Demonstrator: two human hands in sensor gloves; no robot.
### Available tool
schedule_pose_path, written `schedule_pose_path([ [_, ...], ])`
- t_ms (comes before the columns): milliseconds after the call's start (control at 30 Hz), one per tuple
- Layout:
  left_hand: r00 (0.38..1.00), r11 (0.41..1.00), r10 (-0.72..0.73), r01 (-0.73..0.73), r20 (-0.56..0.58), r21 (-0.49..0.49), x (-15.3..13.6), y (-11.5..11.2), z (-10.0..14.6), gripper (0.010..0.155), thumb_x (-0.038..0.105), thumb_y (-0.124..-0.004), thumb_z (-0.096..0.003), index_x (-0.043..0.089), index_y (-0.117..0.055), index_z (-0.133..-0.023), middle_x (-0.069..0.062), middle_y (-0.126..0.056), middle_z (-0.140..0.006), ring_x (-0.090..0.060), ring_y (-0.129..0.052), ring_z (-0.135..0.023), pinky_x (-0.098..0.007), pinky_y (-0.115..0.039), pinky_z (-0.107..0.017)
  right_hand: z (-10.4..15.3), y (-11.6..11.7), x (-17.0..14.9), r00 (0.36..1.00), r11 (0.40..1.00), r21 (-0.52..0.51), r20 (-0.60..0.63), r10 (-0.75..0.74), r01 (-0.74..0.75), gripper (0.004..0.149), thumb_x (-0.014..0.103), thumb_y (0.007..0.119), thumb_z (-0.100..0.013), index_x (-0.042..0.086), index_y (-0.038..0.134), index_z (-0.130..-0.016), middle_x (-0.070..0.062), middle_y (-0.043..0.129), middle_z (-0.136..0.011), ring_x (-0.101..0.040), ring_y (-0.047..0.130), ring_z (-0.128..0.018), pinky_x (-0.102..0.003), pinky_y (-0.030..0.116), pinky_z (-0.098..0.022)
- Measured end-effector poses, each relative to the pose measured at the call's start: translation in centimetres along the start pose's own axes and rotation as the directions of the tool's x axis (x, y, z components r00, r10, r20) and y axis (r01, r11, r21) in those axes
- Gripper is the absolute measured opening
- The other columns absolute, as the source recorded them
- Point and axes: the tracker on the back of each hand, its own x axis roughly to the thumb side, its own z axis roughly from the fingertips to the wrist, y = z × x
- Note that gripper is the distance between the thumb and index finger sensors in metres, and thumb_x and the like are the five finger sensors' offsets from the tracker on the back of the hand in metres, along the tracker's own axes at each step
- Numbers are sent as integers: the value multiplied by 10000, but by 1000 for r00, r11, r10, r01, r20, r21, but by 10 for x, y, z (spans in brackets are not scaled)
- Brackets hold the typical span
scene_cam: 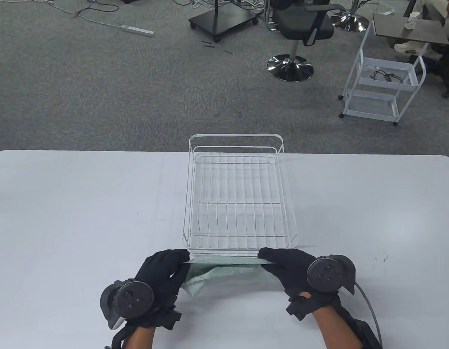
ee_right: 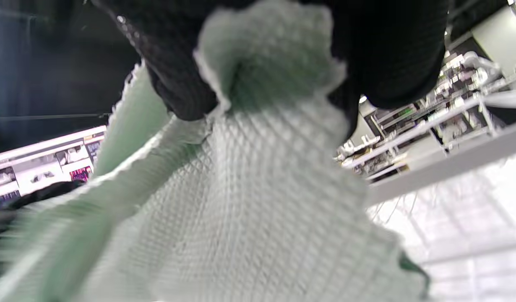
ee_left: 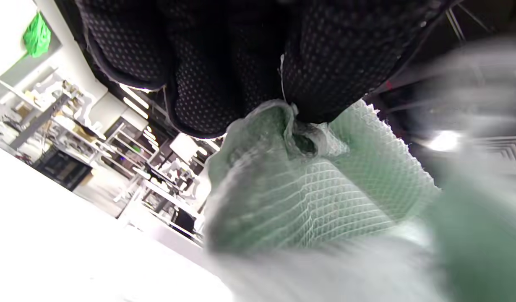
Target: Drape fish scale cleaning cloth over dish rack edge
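a: what is counted on the table (scene_cam: 64,218)?

b: one white wire dish rack (scene_cam: 239,196), one pale green cleaning cloth (scene_cam: 224,271) and two gloved hands are seen. one round tracker is strapped to the back of each hand.

a: where is the cloth placed, relative to the rack?

b: it is held just in front of the rack's near edge, on the side closest to the person, stretched between the two hands. its upper edge is drawn level along that near rail; whether the rail is touched cannot be told. the rest of the cloth sags in loose folds below the hands, toward the tabletop.

a: how is the left hand (scene_cam: 162,271) described?

b: it is closed on the cloth's left corner, off the rack's near left corner. in the left wrist view, bunched mesh fabric is seen pinched under the dotted fingers (ee_left: 207,84).

a: and the right hand (scene_cam: 293,267)?

b: the right corner is gripped by it, off the rack's near right corner. in the right wrist view, a gathered tuft of cloth is pressed between black fingers (ee_right: 178,84).

a: is anything held inside the rack?

b: only its own wire grid is seen there.
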Motion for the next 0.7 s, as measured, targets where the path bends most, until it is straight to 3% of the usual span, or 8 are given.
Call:
schedule_pose_path([
  [267, 996, 996, -84, 84, 32, 11, 11, 0, -5, 428, 350, -949, -497, 188, -915, -891, -70, -975, -816, -299, -1044, -712, -583, -817, -631, 4, -20, -11, 992, 991, -39, -14, -127, 127, 365, 379, 849, -524, 209, 900, -843, -59, 1027, -676, -319, 1031, -603, -550, 827, -523],
  [333, 995, 996, -89, 89, 33, 25, 13, 1, -5, 427, 350, -947, -500, 188, -913, -894, -72, -972, -820, -300, -1040, -717, -584, -811, -634, 5, -22, -13, 986, 986, -21, -24, -163, 163, 372, 402, 807, -556, 229, 880, -878, -112, 977, -792, -384, 964, -720, -583, 766, -583],
  [400, 991, 990, -132, 130, 37, 62, 15, 1, -5, 425, 352, -943, -500, 201, -913, -897, -64, -974, -824, -300, -1038, -727, -582, -809, -635, 6, -23, -13, 977, 979, -9, -52, -205, 205, 379, 408, 790, -583, 248, 856, -921, -178, 835, -967, -476, 745, -915, -666, 557, -698],
  [500, 981, 977, -190, 184, 49, 104, 20, 3, -4, 427, 366, -931, -501, 227, -912, -904, -39, -974, -832, -306, -1024, -769, -585, -793, -645, 7, -29, -10, 988, 988, -36, -42, -149, 148, 370, 404, 801, -586, 264, 856, -924, -177, 728, -1062, -514, 570, -1004, -723, 413, -717],
  [633, 951, 950, -293, 280, 95, 136, 30, 9, -14, 432, 389, -924, -492, 250, -918, -901, -20, -982, -774, -275, -1029, -711, -578, -789, -641, 7, -40, -3, 995, 993, -78, -46, -90, 87, 358, 403, 821, -577, 264, 874, -902, -165, 728, -1065, -515, 545, -1015, -721, 407, -721],
  [700, 942, 947, -316, 305, 114, 103, 34, 11, -24, 432, 378, -919, -496, 239, -915, -905, -22, -979, -776, -276, -1023, -719, -580, -785, -648, 1, -43, -2, 997, 995, -90, -73, -37, 30, 357, 405, 827, -574, 263, 883, -896, -166, 730, -1066, -517, 547, -1014, -719, 410, -722],
])
